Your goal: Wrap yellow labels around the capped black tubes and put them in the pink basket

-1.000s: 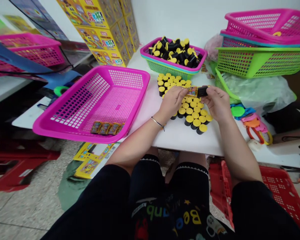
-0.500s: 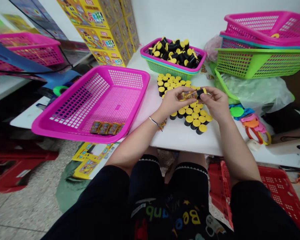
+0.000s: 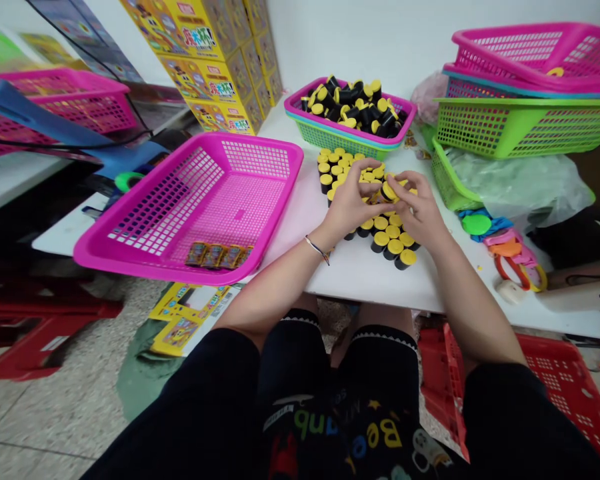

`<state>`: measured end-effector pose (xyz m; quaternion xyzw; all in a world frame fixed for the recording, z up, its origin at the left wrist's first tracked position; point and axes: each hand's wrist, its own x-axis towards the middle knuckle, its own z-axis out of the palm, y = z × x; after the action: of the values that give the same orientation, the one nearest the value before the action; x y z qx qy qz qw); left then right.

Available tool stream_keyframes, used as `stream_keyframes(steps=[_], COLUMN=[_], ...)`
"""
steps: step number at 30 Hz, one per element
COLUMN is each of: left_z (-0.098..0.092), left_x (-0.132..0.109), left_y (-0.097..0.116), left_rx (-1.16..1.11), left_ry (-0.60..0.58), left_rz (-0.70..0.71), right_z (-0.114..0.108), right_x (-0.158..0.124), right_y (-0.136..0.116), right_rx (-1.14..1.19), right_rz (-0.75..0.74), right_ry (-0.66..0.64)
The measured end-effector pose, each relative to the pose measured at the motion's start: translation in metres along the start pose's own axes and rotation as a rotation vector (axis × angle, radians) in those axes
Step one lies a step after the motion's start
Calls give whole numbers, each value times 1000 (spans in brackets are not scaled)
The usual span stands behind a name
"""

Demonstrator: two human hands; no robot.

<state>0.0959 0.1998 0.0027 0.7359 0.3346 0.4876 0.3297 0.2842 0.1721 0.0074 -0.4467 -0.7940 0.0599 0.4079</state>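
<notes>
Between my two hands is a small black cup with a yellow lid, tilted so that its lid faces up toward me. A bit of orange printed wrapping shows beside it, mostly hidden by fingers. My left hand curls around the cup from the left, thumb below and fingers above. From the right, my right hand pinches it at the lid with thumb and fingertips. Under and around both hands stand several upright black cups with yellow lids, packed close together on the white table.
To the left lies a large pink basket holding a short row of printed wrapped cups. A purple-rimmed basket heaped with loose cups stands at the back. Stacked yellow boxes and piled baskets flank it. Coloured tape rolls lie right.
The cup held sideways between my hands has been turned, so its yellow lid now faces up. My right fingers have shifted onto the lid, and my left fingers have spread more. The view moved slightly.
</notes>
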Motion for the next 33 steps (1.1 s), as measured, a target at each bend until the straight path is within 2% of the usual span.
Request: stream_keyframes(steps=[3, 6, 8, 12, 14, 16, 21, 23, 27, 30, 33], left_z=[1, 2, 4, 6, 7, 9, 13, 11, 3, 0, 3], left_x=[1, 0, -2, -10, -12, -13, -10, -11, -14, -14, -11], left_y=[1, 4, 7, 14, 16, 15, 6, 6, 8, 6, 2], left_rx=[8, -29, -91, -251, -290, -266, -119, -96, -98, -162, -243], left_ry=[15, -18, -77, -285, -334, -318, -175, -161, -226, -291, -297], left_rz=[-26, -25, -30, -108, -135, -133, -86, -72, -35, 15, 54], right_z=[5, 9, 11, 11, 10, 11, 13, 12, 11, 14, 19], right_x=[-3, -7, -10, -15, -16, -16, -12, -10, -12, -15, -17], right_y=[-5, -12, -14, -15, -15, -17, -24, -24, -22, -19, -15], right_rx=[-149, -179, -188, -230, -250, -266, -266, -246, -234, -280, -349], right_rz=[-39, -92, -108, -93, -93, -100, -79, -75, -96, -175, -257], right_ry=[-11, -11, 3, 39, 49, 48, 15, 10, 24, 43, 103])
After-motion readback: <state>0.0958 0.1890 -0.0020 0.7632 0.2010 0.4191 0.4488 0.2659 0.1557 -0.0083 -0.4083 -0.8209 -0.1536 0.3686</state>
